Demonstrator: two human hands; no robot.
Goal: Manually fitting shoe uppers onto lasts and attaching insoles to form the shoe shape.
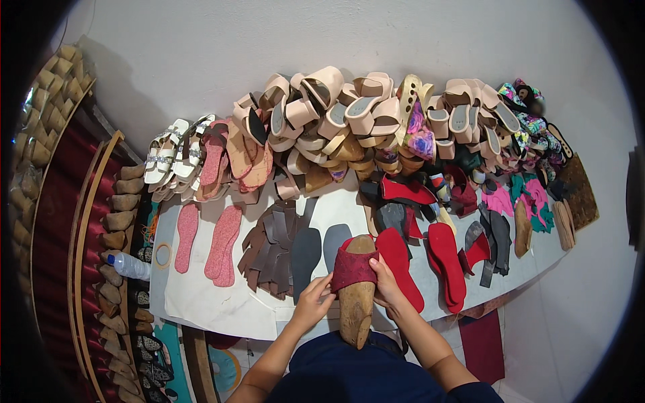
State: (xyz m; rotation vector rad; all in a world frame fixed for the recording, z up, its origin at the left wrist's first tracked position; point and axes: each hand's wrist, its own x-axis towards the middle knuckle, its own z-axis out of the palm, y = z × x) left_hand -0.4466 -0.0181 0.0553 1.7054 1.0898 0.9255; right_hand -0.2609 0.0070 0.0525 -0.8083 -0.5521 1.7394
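In front of my body a wooden shoe last [356, 312] stands with its narrow end toward me. A wide maroon textured strap [354, 270] lies across its upper part. My left hand [314, 300] presses its fingers against the strap's left edge. On the other side, my right hand [388, 285] grips the strap and last, thumb on the strap's edge and the other fingers partly hidden behind. Just beyond lie a dark grey sole [307, 252], a lighter grey sole [336, 242] and a red insole [396, 262].
Finished beige sandals [369, 91] pile along the wall. Pink insoles [222, 248], brown strap pieces [269, 245] and red insoles [443, 258] cover the white table [201, 302]. Wooden lasts [119, 220] line a rack at left, beside a bottle [131, 266].
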